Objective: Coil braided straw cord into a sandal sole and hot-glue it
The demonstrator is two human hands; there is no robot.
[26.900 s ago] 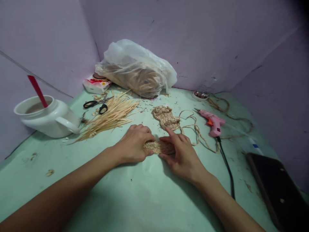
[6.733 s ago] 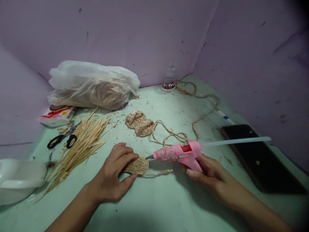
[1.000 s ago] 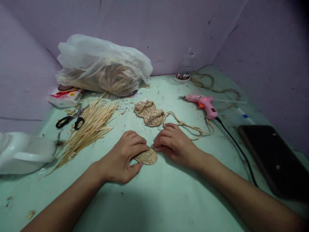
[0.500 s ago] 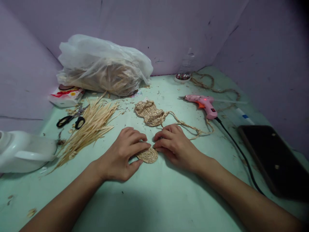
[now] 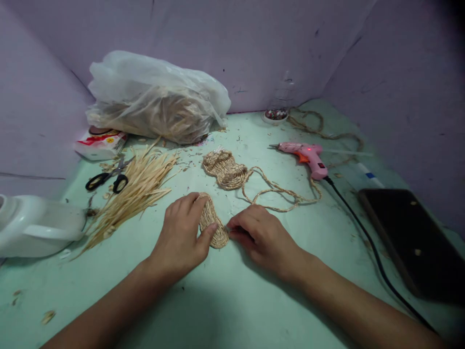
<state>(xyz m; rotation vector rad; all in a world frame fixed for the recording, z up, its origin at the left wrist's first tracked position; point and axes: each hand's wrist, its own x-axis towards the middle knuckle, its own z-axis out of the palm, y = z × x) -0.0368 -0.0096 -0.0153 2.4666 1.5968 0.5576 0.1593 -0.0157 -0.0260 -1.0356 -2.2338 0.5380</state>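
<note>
On the table lies a flat sole-shaped piece of coiled braided straw cord (image 5: 213,225), with its narrow end toward me. My left hand (image 5: 183,228) grips it from the left, fingers over its far end and thumb on its top. At its right edge is my right hand (image 5: 259,237), thumb and fingertips pinched together; what lies between them is too small to make out. Behind the hands rests a second coiled cord piece (image 5: 225,169), curved upward, with a loose braided cord (image 5: 271,189) looping off to its right.
A pink glue gun (image 5: 303,154) with a lit red light lies right, its cable (image 5: 363,237) running to the front. Scissors (image 5: 116,177) and dry straw strips (image 5: 134,189) are left, beside a white jug (image 5: 39,228). A plastic bag (image 5: 156,97) stands behind; a phone (image 5: 410,237) lies right.
The sole-shaped piece has turned lengthwise and more of it shows. My left hand has shifted slightly left, and my right hand has come down closer to the piece's near edge.
</note>
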